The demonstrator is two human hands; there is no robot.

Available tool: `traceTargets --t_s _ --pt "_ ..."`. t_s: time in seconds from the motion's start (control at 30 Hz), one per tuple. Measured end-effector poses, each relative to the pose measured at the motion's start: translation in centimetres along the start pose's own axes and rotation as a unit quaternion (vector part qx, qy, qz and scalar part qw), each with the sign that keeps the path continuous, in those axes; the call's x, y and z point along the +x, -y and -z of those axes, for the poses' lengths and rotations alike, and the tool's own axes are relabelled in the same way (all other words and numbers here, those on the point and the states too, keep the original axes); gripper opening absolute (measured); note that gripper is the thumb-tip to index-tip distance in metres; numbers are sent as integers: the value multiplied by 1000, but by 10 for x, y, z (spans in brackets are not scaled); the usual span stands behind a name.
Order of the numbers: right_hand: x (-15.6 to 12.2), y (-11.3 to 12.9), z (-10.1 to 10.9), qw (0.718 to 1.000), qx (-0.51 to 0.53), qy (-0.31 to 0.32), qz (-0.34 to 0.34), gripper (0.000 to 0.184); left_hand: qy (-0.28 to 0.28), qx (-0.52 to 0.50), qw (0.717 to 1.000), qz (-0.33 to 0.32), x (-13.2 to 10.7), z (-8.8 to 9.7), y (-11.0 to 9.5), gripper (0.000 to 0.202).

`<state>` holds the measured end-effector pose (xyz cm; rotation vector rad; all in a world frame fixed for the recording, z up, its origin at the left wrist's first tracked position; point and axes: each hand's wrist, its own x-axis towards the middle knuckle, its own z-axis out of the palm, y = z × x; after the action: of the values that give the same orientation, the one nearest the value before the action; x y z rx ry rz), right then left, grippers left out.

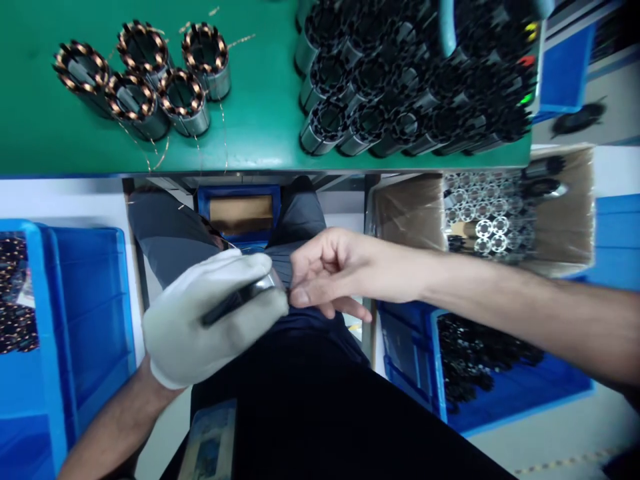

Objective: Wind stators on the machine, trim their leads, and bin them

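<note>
My left hand (200, 333), in a white glove, is wrapped around a motor stator (264, 283) above my lap. Only part of its shiny metal side and black edge shows between the fingers. Bare, my right hand (333, 273) is closed in a pinch right beside the stator's end. Whatever sits between its thumb and fingers is too small and blurred to name. On the green table ahead stand several copper-wound stators (186, 107) at the left, with loose wire ends. At the right stand rows of stators with black insulation and no visible copper (320, 130).
The green table's (260, 133) front edge runs beyond my hands. Blue bins (95, 313) flank me at the left. At the right are a carton (410, 213) with metal cores and a blue bin (530, 400) with black parts. A small blue box (237, 190) is under the table.
</note>
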<state>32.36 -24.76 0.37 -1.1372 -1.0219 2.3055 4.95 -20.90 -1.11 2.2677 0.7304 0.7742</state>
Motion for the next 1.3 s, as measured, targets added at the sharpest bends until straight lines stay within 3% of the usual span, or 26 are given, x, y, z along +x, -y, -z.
traceTargets --t_s 0.07,0.13,0.2,0.27,0.33,0.4,0.5,0.67,0.77,0.83,1.03,1.1,1.17,1.23,1.3 --pt "-1 0 -8 976 -161 -65 129 36 -3 62 998 -2 3 -1 -6 37" --pt "-7 2 -12 879 -363 -141 275 35 0 50 997 64 2 -2 -13 37" --pt "-15 3 -9 773 -486 -188 360 32 0 -12 992 124 0 4 -15 34" --pt "-21 1 -2 734 -518 -232 373 21 -28 -25 988 149 -3 18 -9 26" --pt "-22 -3 4 743 -494 -274 360 10 -90 22 982 163 -2 39 8 18" --pt "-18 -11 5 769 -461 -286 339 5 -177 107 964 168 5 62 33 11" --pt "-4 -29 -2 818 -433 -218 310 11 -259 224 925 164 28 85 79 11" --pt "7 -56 -15 874 -416 -92 235 28 -237 228 933 148 69 97 132 19" --pt "0 -59 -18 889 -415 -84 175 31 -287 233 918 141 90 112 145 36" --pt "-5 -57 -20 898 -404 -97 145 30 -291 271 904 156 109 127 156 40" --pt "-1 -55 -34 901 -400 -78 148 21 -165 318 911 205 164 151 193 16" --pt "0 -58 -35 897 -406 -73 158 20 -183 315 907 210 166 153 190 13" --pt "1 -60 -33 897 -401 -82 169 20 -247 282 903 212 156 151 170 12" --pt "2 -57 -31 898 -376 -119 195 18 -318 214 904 191 133 140 134 24" --pt "5 -49 -31 895 -320 -200 239 16 -326 151 922 144 105 121 87 54"
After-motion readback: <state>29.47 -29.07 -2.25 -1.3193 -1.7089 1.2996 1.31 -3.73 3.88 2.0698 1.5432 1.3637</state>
